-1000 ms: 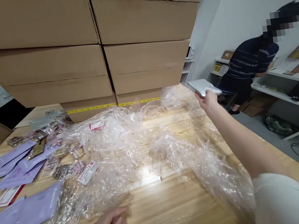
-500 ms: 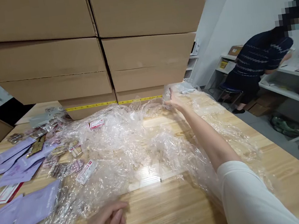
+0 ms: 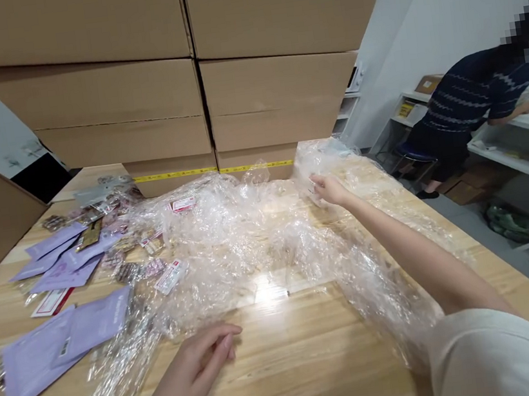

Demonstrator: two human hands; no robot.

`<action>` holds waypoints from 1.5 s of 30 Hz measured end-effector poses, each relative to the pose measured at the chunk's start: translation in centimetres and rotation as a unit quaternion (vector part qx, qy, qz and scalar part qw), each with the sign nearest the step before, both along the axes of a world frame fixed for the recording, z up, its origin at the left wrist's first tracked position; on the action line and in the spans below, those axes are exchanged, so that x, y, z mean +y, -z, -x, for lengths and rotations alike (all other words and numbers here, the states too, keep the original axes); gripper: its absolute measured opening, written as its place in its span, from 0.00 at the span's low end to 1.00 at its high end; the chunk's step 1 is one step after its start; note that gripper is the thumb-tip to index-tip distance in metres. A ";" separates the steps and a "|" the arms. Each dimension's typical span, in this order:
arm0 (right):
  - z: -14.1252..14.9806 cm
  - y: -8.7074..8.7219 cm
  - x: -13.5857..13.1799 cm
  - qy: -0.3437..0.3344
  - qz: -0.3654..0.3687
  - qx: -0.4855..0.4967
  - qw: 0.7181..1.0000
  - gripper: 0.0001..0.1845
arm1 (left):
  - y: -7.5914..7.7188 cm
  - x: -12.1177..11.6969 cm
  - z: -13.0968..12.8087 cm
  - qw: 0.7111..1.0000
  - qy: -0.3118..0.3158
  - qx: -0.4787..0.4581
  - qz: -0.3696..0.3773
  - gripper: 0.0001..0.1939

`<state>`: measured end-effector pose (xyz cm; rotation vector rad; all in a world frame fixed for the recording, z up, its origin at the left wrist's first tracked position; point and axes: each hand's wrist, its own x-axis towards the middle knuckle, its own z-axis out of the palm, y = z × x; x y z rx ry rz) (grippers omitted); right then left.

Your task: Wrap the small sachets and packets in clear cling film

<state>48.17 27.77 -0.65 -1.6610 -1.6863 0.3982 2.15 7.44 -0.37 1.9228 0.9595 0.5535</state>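
Observation:
My right hand reaches to the back right of the table, its fingers closed on a thin clear plastic bag. The exact grip is partly hidden by the hand. Low in the view, my left hand hovers or rests over the wood with index finger and thumb stretched out and apart, holding nothing visible. Between the hands lies a wide heap of crumpled clear plastic bags. A red and white card packet sits on the heap's left side, and another red-edged packet lies farther back.
Purple pouches and small wrapped items lie on the left of the wooden table. Stacked cardboard boxes wall off the back. A person stands by white shelves at the right.
My right hand has drawn back slightly from the far edge, and the clear plastic there has spread up around it. The view has shifted left; my left hand shows more fully.

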 end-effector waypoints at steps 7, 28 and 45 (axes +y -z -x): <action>4.8 -0.7 -10.1 -0.087 -0.019 -0.091 0.992 0.27 | -0.2 -0.4 -0.4 1.000 0.018 0.010 0.013 0.15; 14.8 -3.0 -24.7 -0.085 -0.034 -0.354 0.931 0.40 | -3.7 -4.8 0.5 0.854 -0.057 0.341 -0.389 0.18; 12.2 3.5 -17.3 -0.112 0.008 -0.351 0.929 0.26 | -4.5 -2.8 9.1 0.949 -0.298 0.065 -0.083 0.18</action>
